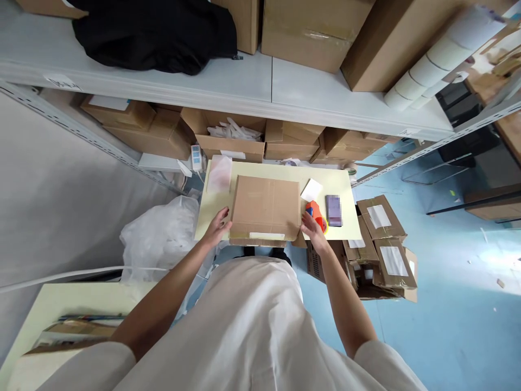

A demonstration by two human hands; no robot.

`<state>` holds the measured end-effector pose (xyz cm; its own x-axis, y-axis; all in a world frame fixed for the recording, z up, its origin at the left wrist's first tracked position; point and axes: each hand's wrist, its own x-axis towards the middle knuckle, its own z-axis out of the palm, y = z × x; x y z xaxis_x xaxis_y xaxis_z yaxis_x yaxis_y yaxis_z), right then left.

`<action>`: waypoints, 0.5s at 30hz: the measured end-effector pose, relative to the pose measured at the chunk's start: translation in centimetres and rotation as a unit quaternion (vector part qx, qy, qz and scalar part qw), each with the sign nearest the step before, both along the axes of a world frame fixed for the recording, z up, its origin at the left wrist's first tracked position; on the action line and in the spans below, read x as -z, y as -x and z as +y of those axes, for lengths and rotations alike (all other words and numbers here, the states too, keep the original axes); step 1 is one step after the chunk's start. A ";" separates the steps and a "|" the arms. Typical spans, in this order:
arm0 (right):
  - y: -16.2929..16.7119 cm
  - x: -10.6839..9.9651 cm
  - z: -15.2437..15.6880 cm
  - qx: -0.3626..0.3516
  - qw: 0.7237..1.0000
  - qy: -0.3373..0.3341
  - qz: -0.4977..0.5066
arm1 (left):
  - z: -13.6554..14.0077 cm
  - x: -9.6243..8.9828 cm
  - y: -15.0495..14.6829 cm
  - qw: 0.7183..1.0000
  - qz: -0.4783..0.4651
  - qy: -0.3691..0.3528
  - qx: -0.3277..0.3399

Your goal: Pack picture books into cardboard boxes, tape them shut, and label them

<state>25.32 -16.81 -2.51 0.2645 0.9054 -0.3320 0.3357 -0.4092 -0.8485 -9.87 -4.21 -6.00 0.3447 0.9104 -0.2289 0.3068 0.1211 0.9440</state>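
A brown cardboard box (266,203) lies on the pale yellow table (264,169), with a white strip along its near edge. Just left of the box is my left hand (217,227), fingers extended and apart, holding nothing. My right hand (314,228) is at the box's right side by a cardboard flap, its fingers loosely spread; whether they touch the box I cannot tell. Partly behind that hand lies an orange tape dispenser (313,208) with a yellow-rimmed roll. A white paper piece (311,189) and a phone (334,210) lie further right.
Shelving (244,89) stands behind the table, holding cartons, a black garment (154,32) and white rolls (431,65). An open carton (232,142) contains white items. Plastic bags (163,233) lie at left. Labelled boxes (380,217) are piled on the floor at right.
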 end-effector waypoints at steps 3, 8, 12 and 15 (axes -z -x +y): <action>0.9 0.9 -3.1 0.007 1.000 0.004 0.030 | -2.0 0.4 1.2 0.999 0.012 0.008 0.049; 2.1 0.3 -3.6 0.092 0.995 -0.037 -0.018 | -2.1 -0.2 0.4 0.998 -0.028 -0.045 0.020; 0.9 -3.5 -1.0 0.156 0.981 -0.113 0.009 | 0.0 -3.3 -0.7 0.994 -0.049 -0.097 0.011; -0.4 -6.6 1.5 0.167 0.977 -0.126 0.029 | 2.1 -6.3 -1.9 0.996 0.007 -0.088 0.015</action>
<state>25.75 -15.27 4.11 0.5463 0.8271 -0.1321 0.1677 -0.2625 -0.9503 -7.99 -2.11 0.27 0.3701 0.9262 -0.0724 0.3210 -0.0544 0.9455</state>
